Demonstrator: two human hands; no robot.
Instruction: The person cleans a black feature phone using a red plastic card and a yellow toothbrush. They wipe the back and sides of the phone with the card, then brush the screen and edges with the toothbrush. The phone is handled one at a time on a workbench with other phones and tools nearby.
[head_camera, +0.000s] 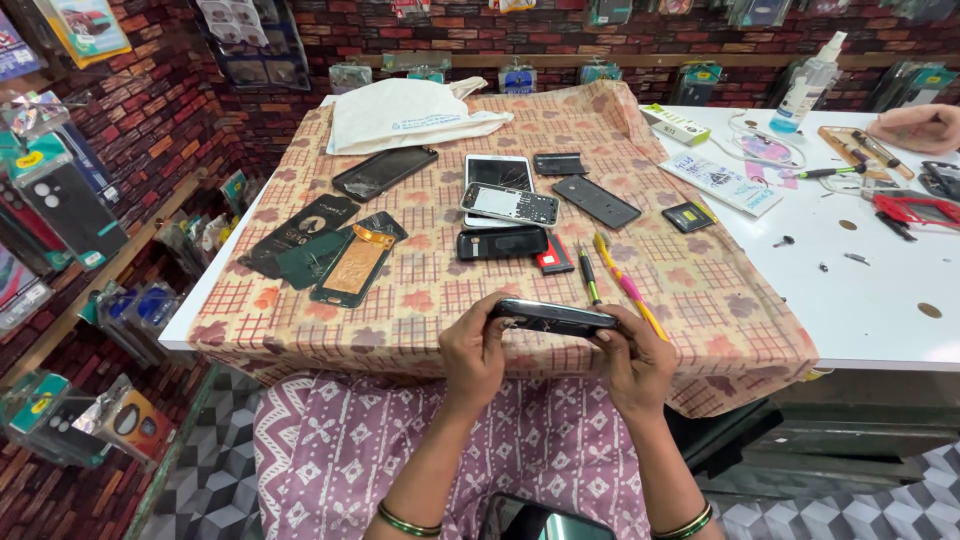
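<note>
A dark phone (552, 316) is gripped edgewise by the left hand (473, 355) and right hand (632, 362), held over the near edge of the patterned cloth (440, 290). Bare cloth is seen just beyond it, before the yellow-pink tool (628, 285) and black casing (502, 243).

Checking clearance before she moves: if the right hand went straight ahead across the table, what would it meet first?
Probably the pink and yellow tool, lying just beyond the right hand, which holds the dark phone with the left hand. Depth is hard to judge from above.
</note>
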